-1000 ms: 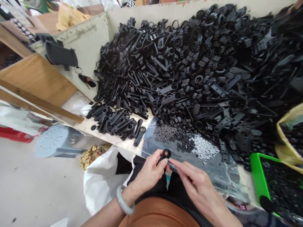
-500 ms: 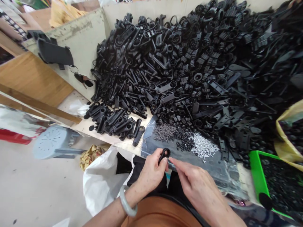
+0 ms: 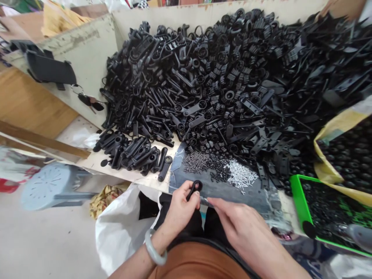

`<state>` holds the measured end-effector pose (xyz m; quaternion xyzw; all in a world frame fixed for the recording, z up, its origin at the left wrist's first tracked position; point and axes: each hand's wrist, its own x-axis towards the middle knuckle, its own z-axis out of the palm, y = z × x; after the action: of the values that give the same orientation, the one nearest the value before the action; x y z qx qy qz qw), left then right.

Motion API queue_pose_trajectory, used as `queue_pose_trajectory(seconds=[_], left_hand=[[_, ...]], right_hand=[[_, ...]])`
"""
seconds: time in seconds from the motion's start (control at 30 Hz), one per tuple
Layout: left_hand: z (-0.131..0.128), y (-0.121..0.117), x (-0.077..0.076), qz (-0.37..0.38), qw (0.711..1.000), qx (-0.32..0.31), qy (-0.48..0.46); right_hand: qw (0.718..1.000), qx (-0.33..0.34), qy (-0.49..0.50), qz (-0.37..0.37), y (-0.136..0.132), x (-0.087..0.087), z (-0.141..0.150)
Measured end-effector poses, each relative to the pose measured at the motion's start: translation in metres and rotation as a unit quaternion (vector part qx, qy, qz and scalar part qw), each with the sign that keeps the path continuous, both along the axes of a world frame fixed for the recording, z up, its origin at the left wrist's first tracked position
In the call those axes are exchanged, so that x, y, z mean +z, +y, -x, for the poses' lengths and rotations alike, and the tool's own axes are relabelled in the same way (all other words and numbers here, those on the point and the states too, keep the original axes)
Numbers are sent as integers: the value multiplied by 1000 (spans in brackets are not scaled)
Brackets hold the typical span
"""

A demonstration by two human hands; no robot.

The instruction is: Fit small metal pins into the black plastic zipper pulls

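My left hand (image 3: 180,211) grips a black plastic handle part (image 3: 196,187), its ring-shaped end sticking up past the thumb and fingers. Close to its right, my right hand (image 3: 236,219) is closed in a pinch, its fingertips a little apart from the part. Whatever sits in that pinch is too small to make out. Beyond the hands, on a dark mat (image 3: 188,182), lie small grey-brown pieces (image 3: 196,161), small black pieces (image 3: 218,169) and silvery metal pins (image 3: 241,175). Left of the mat, several similar handle parts (image 3: 142,154) lie in a row.
A big heap of black plastic parts (image 3: 186,81) fills the back of the bench. On the right are a green tray (image 3: 300,201) and a yellow bag (image 3: 325,145) of black pieces. A light panel (image 3: 93,58) with hanging keys (image 3: 90,102) borders the left. A blue stool (image 3: 48,186) stands below.
The view has shifted right, so the bench contents appear further left and more of the green tray shows. Both hands keep about the same pose, the right fingertips slightly farther from the handle part.
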<state>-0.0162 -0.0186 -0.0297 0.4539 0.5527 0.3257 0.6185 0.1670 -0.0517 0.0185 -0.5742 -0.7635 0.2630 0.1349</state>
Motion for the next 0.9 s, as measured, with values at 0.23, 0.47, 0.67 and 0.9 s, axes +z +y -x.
queue_pose_trajectory(seconds=[0.23, 0.47, 0.67, 0.9], left_hand=[[1, 6, 20, 174, 964, 62, -191], [3, 0, 28, 201, 931, 86, -292], [4, 0, 30, 160, 948, 86, -263], [9, 5, 22, 111, 975, 108, -161]], right_hand=[[965, -137, 217, 59, 0, 5, -35], [832, -250, 457, 189, 2, -32, -5], [830, -222, 469, 206, -1, -42, 6], [766, -350, 533, 74, 18, -35, -20]])
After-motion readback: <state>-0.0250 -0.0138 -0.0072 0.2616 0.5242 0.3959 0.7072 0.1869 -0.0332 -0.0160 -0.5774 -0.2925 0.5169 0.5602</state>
